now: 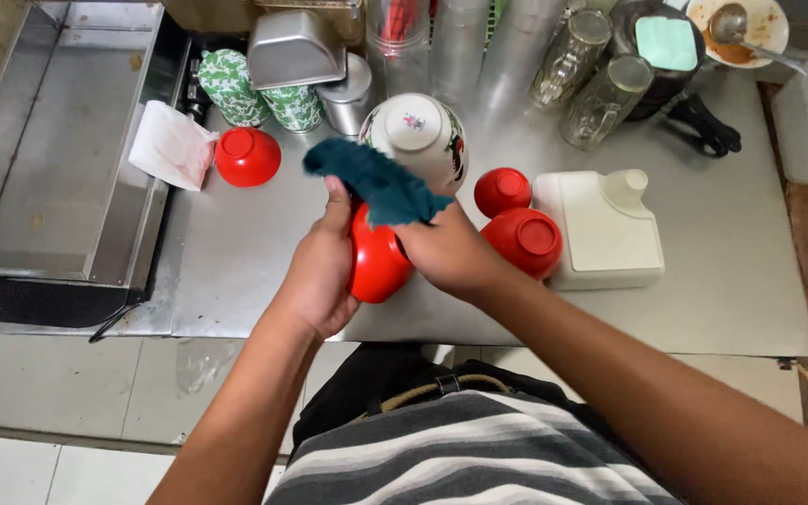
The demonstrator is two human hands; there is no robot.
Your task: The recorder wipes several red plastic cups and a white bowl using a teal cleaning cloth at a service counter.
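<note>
- We held a red bowl [378,265] above the steel counter [722,281], close in front of us; our left hand [318,271] was wrapped around its left side, thumb up along the rim.
- Our right hand [449,252] was closed on a dark teal cloth [376,182], pressing it against the bowl's upper edge — the cloth bunched and trailed up to the left.
- Just behind the cloth stood an upturned white patterned bowl [420,138]; to its right two more red bowls lay upside down, a small one [502,191] and a larger one [526,240], touching each other.
- Beside those sat a white plastic jug [600,229] on its side; another upturned red bowl [248,156] sat well to the left, near a folded white cloth [170,145].
- Along the back — green-patterned cups [236,89], a metal tin [296,47] and clear glasses [591,75].
</note>
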